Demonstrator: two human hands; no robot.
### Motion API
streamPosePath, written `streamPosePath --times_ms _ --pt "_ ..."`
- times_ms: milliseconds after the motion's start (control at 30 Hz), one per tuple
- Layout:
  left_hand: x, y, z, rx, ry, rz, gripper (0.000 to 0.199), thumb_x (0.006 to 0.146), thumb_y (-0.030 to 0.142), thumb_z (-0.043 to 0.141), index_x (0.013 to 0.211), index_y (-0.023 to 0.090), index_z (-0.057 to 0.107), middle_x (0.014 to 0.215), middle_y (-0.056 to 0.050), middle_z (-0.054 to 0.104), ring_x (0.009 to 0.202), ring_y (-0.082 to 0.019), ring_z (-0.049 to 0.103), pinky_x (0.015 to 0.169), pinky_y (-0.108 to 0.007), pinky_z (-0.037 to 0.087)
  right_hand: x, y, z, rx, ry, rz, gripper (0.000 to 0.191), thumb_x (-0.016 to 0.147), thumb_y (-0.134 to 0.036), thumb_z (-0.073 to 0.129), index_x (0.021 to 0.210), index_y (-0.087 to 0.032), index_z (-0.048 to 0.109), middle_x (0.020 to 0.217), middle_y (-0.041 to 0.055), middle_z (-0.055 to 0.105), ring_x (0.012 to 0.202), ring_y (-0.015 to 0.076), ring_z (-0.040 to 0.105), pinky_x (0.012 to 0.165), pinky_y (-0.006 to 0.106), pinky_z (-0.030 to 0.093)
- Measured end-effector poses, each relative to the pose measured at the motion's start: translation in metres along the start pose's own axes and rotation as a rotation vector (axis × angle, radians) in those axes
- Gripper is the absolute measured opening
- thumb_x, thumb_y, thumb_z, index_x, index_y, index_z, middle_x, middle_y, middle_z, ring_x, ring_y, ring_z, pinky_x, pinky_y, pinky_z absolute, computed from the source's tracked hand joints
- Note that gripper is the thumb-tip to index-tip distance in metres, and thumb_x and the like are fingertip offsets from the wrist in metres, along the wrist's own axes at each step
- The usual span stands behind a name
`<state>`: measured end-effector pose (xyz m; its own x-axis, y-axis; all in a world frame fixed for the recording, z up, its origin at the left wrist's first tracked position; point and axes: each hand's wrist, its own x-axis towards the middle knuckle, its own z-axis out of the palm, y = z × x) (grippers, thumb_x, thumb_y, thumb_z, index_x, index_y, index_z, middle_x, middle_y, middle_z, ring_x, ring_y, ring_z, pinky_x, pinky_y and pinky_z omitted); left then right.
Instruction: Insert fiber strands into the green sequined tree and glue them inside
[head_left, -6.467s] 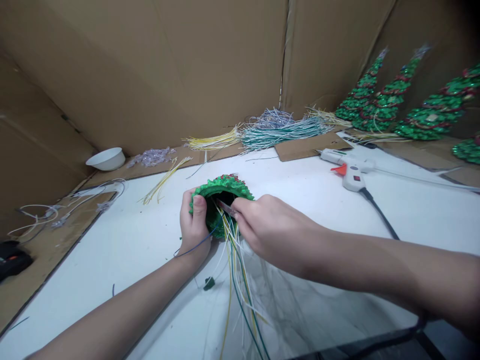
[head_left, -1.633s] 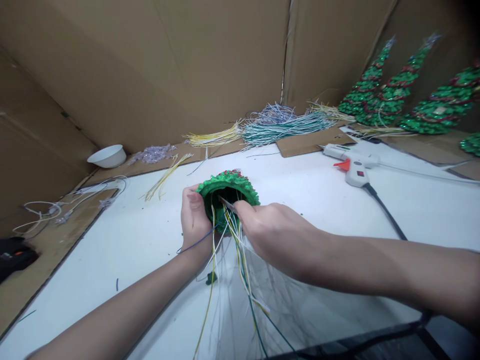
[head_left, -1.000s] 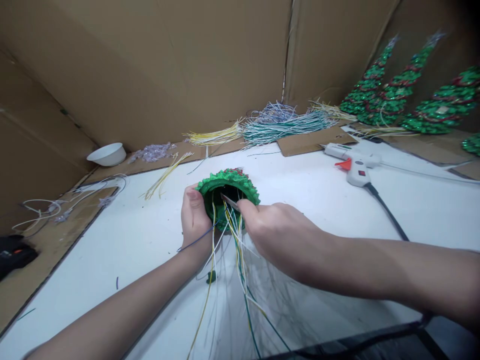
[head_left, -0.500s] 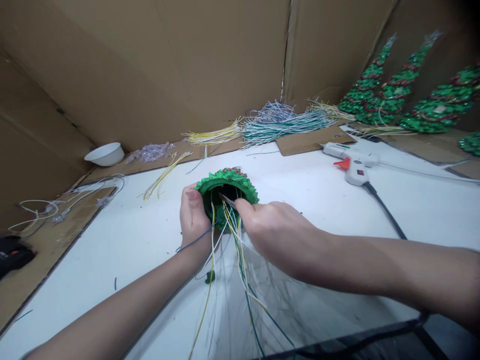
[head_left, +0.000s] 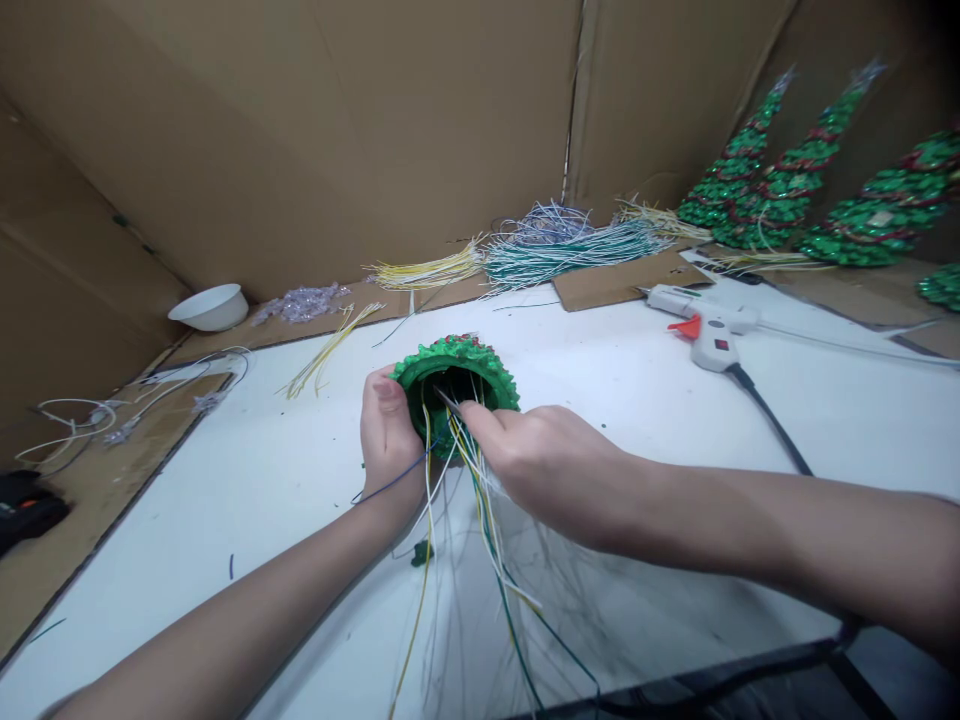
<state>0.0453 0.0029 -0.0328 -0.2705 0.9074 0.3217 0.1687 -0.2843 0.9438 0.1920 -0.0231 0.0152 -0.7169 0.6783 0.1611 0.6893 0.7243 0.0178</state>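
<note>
A hollow green tree (head_left: pixel 495 372) lies with its open base facing me, a bit of red on its top edge. My left hand (head_left: pixel 390 425) is wrapped round its left side. At the right of the opening, my right hand (head_left: pixel 525 450) is closed on a thin pointed metal tool (head_left: pixel 448 401), whose tip reaches inside. Yellow, white and green wires (head_left: pixel 487 530) hang out of the base towards me, passing by my right fingers. A blue wire (head_left: pixel 394 482) crosses my left wrist. The inside of the tree is dark.
A glue gun (head_left: pixel 712 325) lies at the right with its cord. Behind are wire bundles (head_left: pixel 577 250), a white bowl (head_left: pixel 214 308) and clear plastic pieces (head_left: pixel 304 303). Decorated green trees (head_left: pixel 795 180) stand back right. A small green piece (head_left: pixel 421 553) lies near my left forearm.
My right hand and the tool have shifted slightly left at the opening. The hanging wires have swung a little to the right. My left hand and the tree are nearly unmoved.
</note>
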Motion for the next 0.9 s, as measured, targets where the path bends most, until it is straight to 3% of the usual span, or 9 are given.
streamPosePath --times_ms 167,467,667,800,900 --pt "-0.0007 0.003 0.0018 0.09 0.009 0.065 0.058 0.08 0.069 0.026 0.081 0.019 0.054 0.075 -0.003 0.055 0.073 -0.019 0.054 0.066 -0.032 0.042 0.001 -0.0002 -0.0015 -0.009 0.005 -0.023 0.031 0.072 0.004 0.041 0.101 -0.004 0.05 0.067 0.0073 0.062 0.049 0.014 0.053 0.041 0.028 0.017" --pt "-0.0028 0.0045 0.0028 -0.005 0.032 0.072 0.054 0.078 0.07 0.033 0.078 0.019 0.052 0.071 -0.001 0.051 0.065 -0.015 0.049 0.059 -0.028 0.039 -0.0004 -0.0007 -0.0018 -0.06 0.007 -0.003 0.028 0.071 0.002 0.045 0.097 -0.005 0.051 0.061 0.0049 0.06 0.044 0.0125 0.049 0.04 0.027 0.015" --pt "-0.0036 0.0076 0.0039 -0.039 0.016 0.06 0.052 0.079 0.068 0.035 0.078 0.019 0.051 0.068 0.0 0.05 0.06 -0.013 0.048 0.054 -0.026 0.04 -0.0036 -0.001 0.0044 -0.139 0.096 -0.018 0.043 0.066 0.004 0.044 0.108 0.0 0.05 0.059 0.0046 0.06 0.043 0.0132 0.05 0.039 0.027 0.013" --pt "-0.0026 0.0081 0.0038 -0.028 0.003 0.064 0.053 0.077 0.069 0.035 0.077 0.019 0.05 0.064 0.001 0.048 0.055 -0.012 0.046 0.048 -0.026 0.038 -0.0061 -0.0012 0.0054 -0.157 0.143 -0.029 0.039 0.066 0.005 0.044 0.104 -0.001 0.052 0.059 0.0051 0.061 0.042 0.0121 0.049 0.039 0.027 0.013" --pt "-0.0017 0.0058 0.0037 -0.046 -0.01 0.046 0.053 0.078 0.069 0.034 0.079 0.019 0.05 0.064 0.001 0.049 0.055 -0.012 0.047 0.048 -0.026 0.038 -0.007 -0.0024 0.0011 -0.134 0.09 -0.012 0.035 0.065 0.005 0.046 0.098 -0.004 0.053 0.06 0.0048 0.061 0.041 0.0115 0.048 0.039 0.026 0.013"
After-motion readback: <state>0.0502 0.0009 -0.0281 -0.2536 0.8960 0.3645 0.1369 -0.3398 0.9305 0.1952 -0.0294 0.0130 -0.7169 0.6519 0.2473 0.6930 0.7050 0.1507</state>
